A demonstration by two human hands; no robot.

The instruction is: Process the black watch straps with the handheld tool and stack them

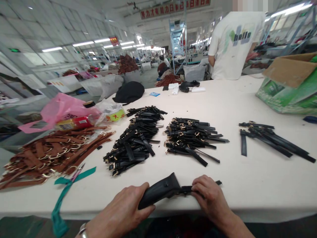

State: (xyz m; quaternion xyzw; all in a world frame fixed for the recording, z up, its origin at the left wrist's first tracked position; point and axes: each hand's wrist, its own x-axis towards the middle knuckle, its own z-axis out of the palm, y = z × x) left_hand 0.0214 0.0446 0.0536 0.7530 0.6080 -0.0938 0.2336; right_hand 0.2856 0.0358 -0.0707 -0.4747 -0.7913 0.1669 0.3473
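Observation:
My left hand (131, 206) is wrapped round a black handheld tool (160, 190), whose wide end points right. With its fingers pinched, my right hand (209, 195) holds a short black strap (185, 190) near the table's front edge. The strap's left end meets the tool's head, and its other end sticks out past my fingers. Beyond my hands lie a long pile of black buckled straps (138, 132), a second pile (190, 135) to its right, and a smaller group (269, 137) at the far right.
Brown straps with metal rings (54, 148), scissors (78, 172) tied with green cloth (61, 195), and a pink bag (64, 107) are at left. A black cap (130, 92) and white devices (174, 87) lie farther back. A green box (284, 89) stands right; a person (235, 46) stands beyond.

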